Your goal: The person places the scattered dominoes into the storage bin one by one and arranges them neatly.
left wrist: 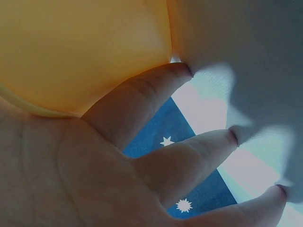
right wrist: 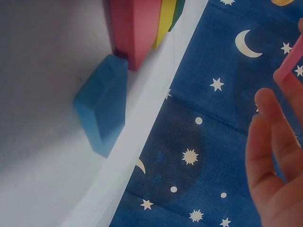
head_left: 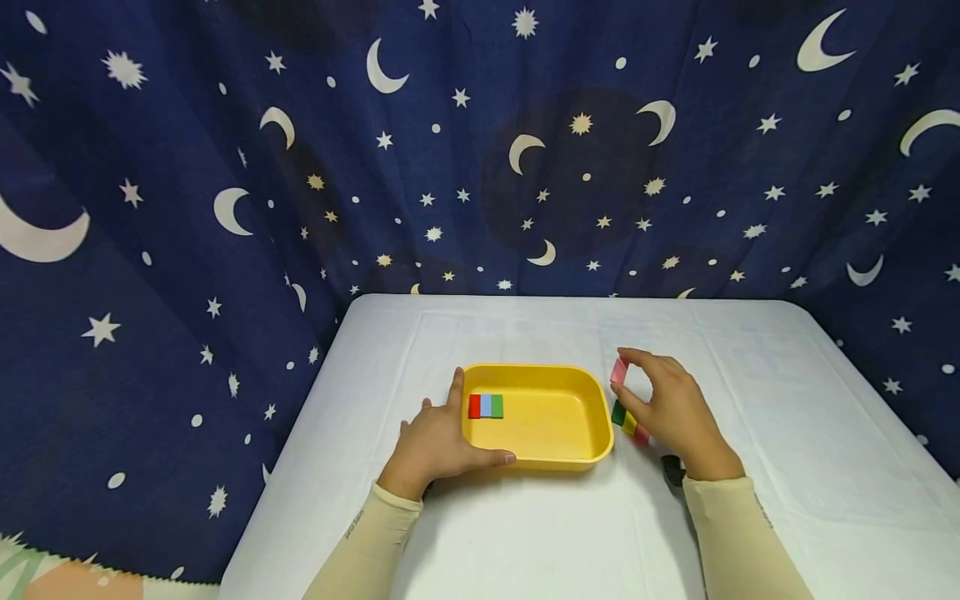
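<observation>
Pinching a pink rectangular block point(head_left: 618, 372) between thumb and index finger, the right hand point(head_left: 678, 408) holds it raised just beyond the right rim of the yellow rounded rectangular tray point(head_left: 555, 417). At the tray's left end, the left hand point(head_left: 442, 442) lies with its fingers spread wide, the index finger along the left wall and the thumb across the near rim.

Inside the tray, near its left wall, a red block point(head_left: 475, 407), a light blue block point(head_left: 486, 406) and a green block point(head_left: 497, 406) sit side by side in that order, left to right. Just right of the tray, a dark green block point(head_left: 618, 413), a yellow block point(head_left: 630, 423) and a pinkish-red block point(head_left: 642, 435) form a slanting row on the white tablecloth point(head_left: 540, 533). Also right of the tray, a blue block point(right wrist: 103, 106) rests beside the pinkish-red one; whether they touch, I cannot tell. Beyond the tray hangs a navy cloth curtain point(head_left: 465, 225) printed with pale moons and stars.
</observation>
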Demonstrator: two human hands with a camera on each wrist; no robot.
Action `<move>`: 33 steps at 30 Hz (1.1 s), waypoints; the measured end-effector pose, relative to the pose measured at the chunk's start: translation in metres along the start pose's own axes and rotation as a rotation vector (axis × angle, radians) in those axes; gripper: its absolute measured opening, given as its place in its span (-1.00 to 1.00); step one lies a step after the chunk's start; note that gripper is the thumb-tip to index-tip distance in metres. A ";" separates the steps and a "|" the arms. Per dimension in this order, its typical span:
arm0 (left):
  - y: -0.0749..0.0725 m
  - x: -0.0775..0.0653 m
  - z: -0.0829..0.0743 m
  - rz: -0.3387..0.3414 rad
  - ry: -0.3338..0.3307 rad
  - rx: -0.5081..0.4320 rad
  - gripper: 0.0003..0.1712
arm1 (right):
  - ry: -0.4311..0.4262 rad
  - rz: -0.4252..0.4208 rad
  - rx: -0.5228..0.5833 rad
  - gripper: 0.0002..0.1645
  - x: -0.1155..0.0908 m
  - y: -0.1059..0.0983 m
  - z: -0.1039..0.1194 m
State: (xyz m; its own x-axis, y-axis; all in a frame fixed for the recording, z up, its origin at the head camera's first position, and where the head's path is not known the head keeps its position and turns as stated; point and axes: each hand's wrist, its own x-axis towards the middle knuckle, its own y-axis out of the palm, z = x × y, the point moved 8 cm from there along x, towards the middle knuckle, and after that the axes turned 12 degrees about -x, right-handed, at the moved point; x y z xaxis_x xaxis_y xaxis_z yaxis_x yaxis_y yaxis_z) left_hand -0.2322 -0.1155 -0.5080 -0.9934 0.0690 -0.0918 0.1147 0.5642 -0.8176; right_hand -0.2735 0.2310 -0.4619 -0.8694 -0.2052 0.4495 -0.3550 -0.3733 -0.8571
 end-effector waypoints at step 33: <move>0.000 0.001 0.001 -0.003 0.001 -0.005 0.92 | -0.138 -0.128 0.048 -0.21 0.002 -0.014 0.020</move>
State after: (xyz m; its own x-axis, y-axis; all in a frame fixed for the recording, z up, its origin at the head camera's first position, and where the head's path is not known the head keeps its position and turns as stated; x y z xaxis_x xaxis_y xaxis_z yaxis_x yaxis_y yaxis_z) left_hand -0.2327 -0.1161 -0.5088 -0.9937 0.0687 -0.0889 0.1122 0.5685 -0.8150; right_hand -0.2633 0.2172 -0.4442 -0.7617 -0.2744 0.5869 -0.4397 -0.4463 -0.7794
